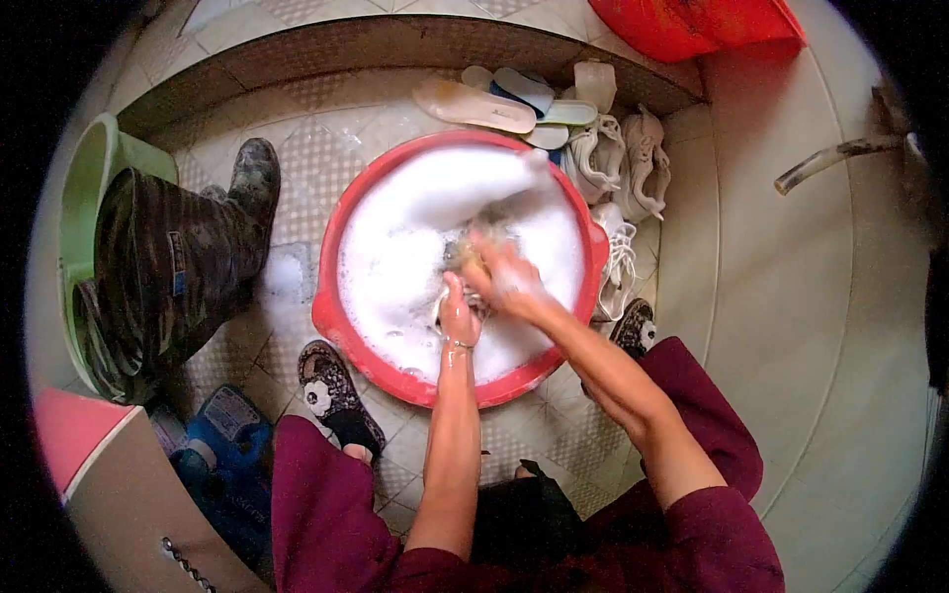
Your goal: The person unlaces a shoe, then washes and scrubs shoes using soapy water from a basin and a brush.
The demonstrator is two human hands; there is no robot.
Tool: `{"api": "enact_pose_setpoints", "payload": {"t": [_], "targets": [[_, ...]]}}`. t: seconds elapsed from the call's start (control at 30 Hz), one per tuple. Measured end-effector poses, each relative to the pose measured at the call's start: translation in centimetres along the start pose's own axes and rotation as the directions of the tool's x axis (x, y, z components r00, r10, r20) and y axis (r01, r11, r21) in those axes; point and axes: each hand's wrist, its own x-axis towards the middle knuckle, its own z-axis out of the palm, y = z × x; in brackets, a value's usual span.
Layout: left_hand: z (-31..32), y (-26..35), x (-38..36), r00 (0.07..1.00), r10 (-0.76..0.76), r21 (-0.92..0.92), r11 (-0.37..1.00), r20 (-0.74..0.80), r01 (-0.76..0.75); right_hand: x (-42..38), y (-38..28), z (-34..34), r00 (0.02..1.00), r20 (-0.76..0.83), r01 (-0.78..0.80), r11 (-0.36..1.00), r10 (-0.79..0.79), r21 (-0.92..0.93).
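A red plastic basin (328,232) full of white foam (395,217) stands on the tiled floor between my feet. My left hand (459,314) is closed on a wet, pale shoe (478,300), mostly hidden by suds and fingers. Just above and right of it, my right hand (509,279) is curled and smeared by motion. Its fingers press against the shoe's darker part around a small yellowish thing, too blurred to name. Both hands are over the middle of the basin, in the suds.
White sneakers (645,163) and slippers (474,106) crowd the basin's upper right, by the wall. At left, dark boots (148,267) lean against a green tub (84,198). Blue bottles (225,435) stand lower left, beside a pink-topped cabinet (84,435). A red bag (702,28) is at the top right.
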Motion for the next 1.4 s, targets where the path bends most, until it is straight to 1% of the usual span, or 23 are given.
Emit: {"api": "enact_pose_setpoints", "payload": {"t": [0.07,0.2,0.33,0.4,0.43,0.47,0.53,0.57,0.6,0.63,0.67,0.7,0.73,0.77,0.87,0.93,0.97,1.03,1.13,1.17,1.2,1.27,1.4], "targets": [[0.1,0.3,0.0,0.994,-0.106,-0.08,0.991,0.004,0.106,-2.5,-1.6,-1.2,0.979,0.202,0.0,1.0,0.002,-0.011],[-2.0,-1.6,1.4,0.998,0.048,0.13,0.99,0.04,-0.052,3.7,0.3,-2.0,0.912,0.381,-0.007,0.934,0.152,-0.357],[1.1,-0.1,-0.8,0.999,0.049,0.018,0.999,0.002,-0.049,5.4,2.2,-2.9,0.991,0.078,-0.086,0.96,0.111,-0.267],[0.5,-0.4,-1.4,0.988,-0.002,0.021,1.0,0.154,-0.001,3.8,2.8,-3.5,0.986,-0.046,-0.161,0.986,0.163,0.05],[0.3,0.2,-1.4,0.963,-0.203,-0.136,0.964,0.176,0.228,3.2,2.8,-3.3,0.985,-0.046,-0.164,0.985,0.166,0.047],[0.1,-0.2,-0.6,0.962,-0.203,-0.138,0.963,0.181,0.23,2.8,2.6,-2.9,0.985,-0.032,-0.168,0.985,0.169,0.04],[-1.7,-2.8,1.5,0.994,0.081,0.503,0.857,0.072,-0.106,1.0,1.8,-1.9,0.983,0.013,-0.183,0.983,0.182,0.032],[-3.5,-4.7,2.7,0.994,0.083,0.823,0.568,-0.069,0.01,-0.4,0.8,-1.9,0.992,0.092,-0.081,0.994,0.088,-0.07],[-3.3,-4.5,2.3,0.994,0.087,0.821,0.571,-0.065,0.004,-1.6,-0.1,-2.0,0.989,0.113,-0.096,0.995,0.097,-0.017],[-2.9,-3.9,1.3,0.997,-0.044,0.411,0.909,-0.056,0.063,-3.3,-0.1,-1.5,0.994,0.108,-0.008,1.0,0.008,-0.003],[-2.2,-3.1,0.2,0.987,-0.157,-0.107,0.982,0.017,0.158,-4.5,0.3,-1.1,0.991,0.108,0.074,0.997,-0.075,0.015],[-0.7,-1.9,-1.2,0.983,-0.123,0.057,0.992,0.136,0.116,-4.3,0.0,-1.6,0.995,0.06,0.085,0.996,-0.083,-0.024],[-1.5,-1.8,-1.4,0.956,0.022,0.535,0.825,0.292,-0.182,-4.0,-0.4,-2.2,0.996,0.014,0.084,0.995,-0.083,-0.055],[-2.3,-1.7,-1.6,0.885,0.166,0.799,0.382,0.434,-0.464,-2.3,0.1,-2.6,0.997,-0.007,0.074,0.986,-0.076,-0.15],[-2.1,-1.5,-1.0,0.953,0.194,0.812,0.502,0.231,-0.299,2.9,1.9,-3.6,0.993,0.028,-0.102,0.963,0.113,-0.25],[-1.3,-1.7,0.3,0.974,0.202,0.778,0.592,0.108,-0.209,-0.4,0.0,-2.0,0.993,-0.099,-0.072,0.996,0.067,-0.044],[-4.0,-2.4,1.1,0.899,0.234,0.898,0.157,0.37,-0.41,-2.2,-0.9,-1.6,0.997,-0.075,-0.012,1.0,0.011,-0.015],[-0.6,0.2,-1.5,0.995,0.056,0.603,0.792,0.078,-0.092,-4.9,-2.8,-1.8,1.0,0.022,0.008,1.0,-0.008,0.022],[-1.0,1.0,-1.7,0.901,0.185,0.69,0.589,0.391,-0.421,-0.8,0.0,-2.9,0.999,-0.028,-0.035,0.99,0.031,-0.137],[-0.6,1.0,-2.4,0.919,0.23,0.758,0.52,0.32,-0.394,1.0,2.0,-2.4,0.99,-0.14,-0.022,0.948,-0.023,-0.316],[-1.3,0.0,-2.7,0.976,0.165,0.682,0.698,0.142,-0.217,2.2,3.3,-2.8,0.991,-0.037,-0.132,0.947,0.126,-0.292],[-2.1,0.0,-1.1,0.927,0.26,0.637,0.674,0.27,-0.374,-0.1,2.2,-2.6,0.959,-0.177,-0.22,0.975,0.22,0.016],[-0.9,1.7,-1.0,0.96,0.201,0.774,0.569,0.196,-0.277,-4.4,-1.1,-0.2,0.992,-0.117,-0.03,0.998,0.035,0.048]]}}
